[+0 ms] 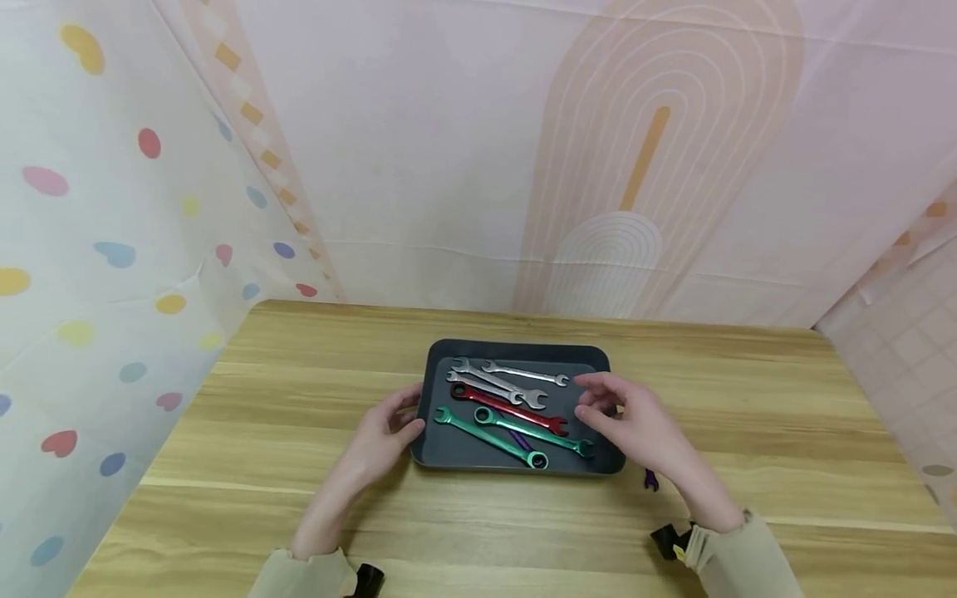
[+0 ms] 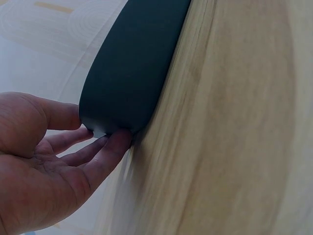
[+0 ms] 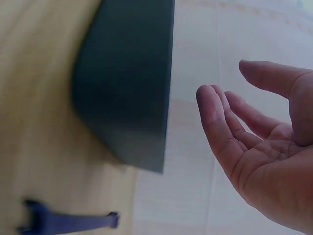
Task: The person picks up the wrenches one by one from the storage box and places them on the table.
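A dark grey tray (image 1: 516,471) holds several wrenches. My left hand (image 1: 377,440) grips its left end; in the left wrist view the thumb is at the rim and the fingers press the outer wall low down. Over the tray's right end hovers my right hand (image 1: 635,419), fingers loosely bent, with nothing between them. Inside lie silver wrenches (image 1: 523,372) at the back, a red wrench (image 1: 508,404) in the middle and two green wrenches (image 1: 489,437) in front. A purple wrench (image 1: 519,440) is partly hidden beneath a green one.
Another purple wrench (image 3: 68,223) lies on the wooden table (image 1: 748,399) just right of the tray, partly covered by the right hand in the head view. Patterned cloth (image 1: 419,166) hangs behind the table and along its sides.
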A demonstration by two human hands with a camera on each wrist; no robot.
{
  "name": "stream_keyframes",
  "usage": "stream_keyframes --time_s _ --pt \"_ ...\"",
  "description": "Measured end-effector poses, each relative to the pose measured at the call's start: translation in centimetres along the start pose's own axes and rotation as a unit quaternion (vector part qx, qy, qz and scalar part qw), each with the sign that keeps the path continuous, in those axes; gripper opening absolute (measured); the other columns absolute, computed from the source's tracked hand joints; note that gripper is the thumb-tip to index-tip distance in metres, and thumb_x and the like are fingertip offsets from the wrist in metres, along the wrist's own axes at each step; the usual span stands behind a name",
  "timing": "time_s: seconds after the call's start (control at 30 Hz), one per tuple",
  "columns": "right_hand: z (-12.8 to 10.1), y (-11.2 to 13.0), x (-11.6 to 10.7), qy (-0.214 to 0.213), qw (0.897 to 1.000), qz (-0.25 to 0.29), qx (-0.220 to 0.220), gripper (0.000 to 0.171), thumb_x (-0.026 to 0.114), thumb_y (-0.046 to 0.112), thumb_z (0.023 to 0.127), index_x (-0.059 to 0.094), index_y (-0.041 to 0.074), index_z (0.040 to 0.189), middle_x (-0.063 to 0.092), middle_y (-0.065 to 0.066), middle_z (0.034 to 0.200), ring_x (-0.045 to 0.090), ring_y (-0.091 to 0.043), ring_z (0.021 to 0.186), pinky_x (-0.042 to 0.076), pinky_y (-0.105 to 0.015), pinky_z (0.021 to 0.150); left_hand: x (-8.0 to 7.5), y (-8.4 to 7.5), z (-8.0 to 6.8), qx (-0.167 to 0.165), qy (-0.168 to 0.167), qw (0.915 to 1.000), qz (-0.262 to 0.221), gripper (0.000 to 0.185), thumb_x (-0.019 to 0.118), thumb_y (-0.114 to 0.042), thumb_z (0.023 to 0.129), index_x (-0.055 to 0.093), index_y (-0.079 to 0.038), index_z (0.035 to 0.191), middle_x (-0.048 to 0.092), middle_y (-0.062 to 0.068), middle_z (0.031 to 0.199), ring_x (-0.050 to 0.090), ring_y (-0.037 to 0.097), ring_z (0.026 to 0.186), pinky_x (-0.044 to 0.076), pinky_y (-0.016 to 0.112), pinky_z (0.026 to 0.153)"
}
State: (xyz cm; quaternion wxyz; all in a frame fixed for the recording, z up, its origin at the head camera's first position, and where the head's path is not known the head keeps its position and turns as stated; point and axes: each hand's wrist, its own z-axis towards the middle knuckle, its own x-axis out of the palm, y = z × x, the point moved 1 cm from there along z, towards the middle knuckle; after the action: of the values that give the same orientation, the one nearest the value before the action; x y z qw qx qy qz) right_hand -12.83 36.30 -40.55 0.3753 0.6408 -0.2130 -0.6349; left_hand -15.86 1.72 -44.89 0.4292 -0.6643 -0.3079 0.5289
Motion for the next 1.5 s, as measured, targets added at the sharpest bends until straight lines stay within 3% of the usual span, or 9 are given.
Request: stream_keyframes --time_s 0.2,0.5,0.73,0.97,1.5 --pt "1.6 2.0 0.2 0.046 0.998 -0.013 -0.035 0.032 0.071 0.013 0.099 0.069 0.004 0.129 0.074 -0.005 0.105 0.068 -0.015 0.096 0.058 -0.022 0.08 0.0 0.0 0.2 0.007 -0.003 1.0 -0.003 0.053 0.057 0.004 0.101 0.046 0.007 0.153 0.058 0.033 0.147 0.063 0.047 0.133 0.054 0.051 0.114" --pt "4.1 3.4 1.2 0.088 0.991 -0.058 -0.076 0.031 0.071 0.015 0.099 0.07 0.004 0.128 0.073 -0.002 0.099 0.066 -0.011 0.091 0.054 -0.019 0.072 0.1 0.2 0.5 0.01 -0.009 0.9999 0.002 0.054 0.057 0.005 0.1 0.046 0.007 0.153 0.058 0.034 0.146 0.064 0.047 0.131 0.057 0.048 0.11" --pt "5.9 3.8 2.2 0.151 0.983 -0.077 -0.064 0.034 0.07 0.014 0.098 0.07 0.003 0.131 0.073 -0.002 0.098 0.062 -0.008 0.085 0.051 -0.02 0.071 0.1 0.1 0.4 -0.001 -0.001 1.0 0.0 0.053 0.057 0.004 0.102 0.045 0.006 0.154 0.057 0.033 0.149 0.062 0.046 0.135 0.053 0.052 0.114" --pt "7.6 4.0 3.4 0.206 0.97 -0.109 -0.069 0.033 0.072 0.013 0.098 0.07 0.004 0.13 0.073 -0.001 0.095 0.06 -0.007 0.084 0.054 -0.021 0.078 0.0 0.4 0.5 -0.002 -0.003 1.0 0.002 0.053 0.056 0.004 0.102 0.045 0.006 0.154 0.057 0.033 0.149 0.062 0.046 0.135 0.053 0.053 0.115" --pt "9.5 3.2 5.9 0.265 0.953 -0.136 -0.051 0.032 0.073 0.01 0.097 0.071 0.008 0.128 0.072 -0.002 0.098 0.059 -0.009 0.082 0.052 -0.022 0.076 0.1 0.4 0.2 0.002 -0.003 1.0 -0.008 0.053 0.056 0.005 0.102 0.045 0.007 0.154 0.057 0.033 0.148 0.062 0.046 0.134 0.054 0.05 0.113"
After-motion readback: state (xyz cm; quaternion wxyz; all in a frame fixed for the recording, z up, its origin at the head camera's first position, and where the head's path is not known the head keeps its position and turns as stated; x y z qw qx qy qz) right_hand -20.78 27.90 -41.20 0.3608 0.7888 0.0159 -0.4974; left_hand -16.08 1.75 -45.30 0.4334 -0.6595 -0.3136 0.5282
